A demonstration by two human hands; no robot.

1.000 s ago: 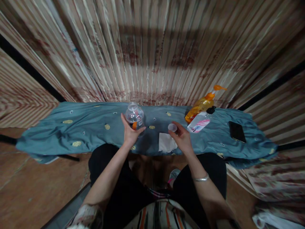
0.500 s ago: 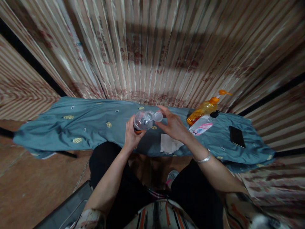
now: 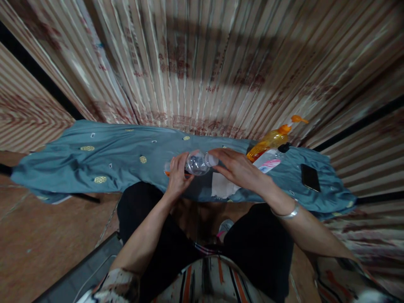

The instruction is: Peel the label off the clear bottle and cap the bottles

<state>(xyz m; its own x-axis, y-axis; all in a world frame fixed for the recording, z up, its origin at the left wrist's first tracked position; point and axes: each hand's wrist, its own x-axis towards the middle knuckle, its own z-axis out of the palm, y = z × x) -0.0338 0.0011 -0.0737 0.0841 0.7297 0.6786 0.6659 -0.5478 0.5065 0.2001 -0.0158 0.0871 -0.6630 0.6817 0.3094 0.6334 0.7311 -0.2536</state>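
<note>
My left hand (image 3: 178,176) is wrapped round a clear plastic bottle (image 3: 197,163), which lies tilted almost on its side above the cloth. A little orange shows at its base, left of my fingers. The bottle's neck points right, towards my right hand (image 3: 241,169). There my right fingers pinch a whitish translucent cap (image 3: 212,160) at the mouth; whether it is seated on the neck I cannot tell. Below my right hand a white tissue (image 3: 222,186) lies on the cloth.
A blue-green cloth (image 3: 126,143) with pineapple prints covers the narrow table. To the right lie an orange pump bottle (image 3: 268,143), a clear bottle with a pink-and-white label (image 3: 267,163) and a black phone (image 3: 310,177). A striped curtain (image 3: 195,63) hangs behind.
The bottle has gone from nearly upright to lying over, its neck now to the right. My right hand has brought the cap from beside the opening to the mouth.
</note>
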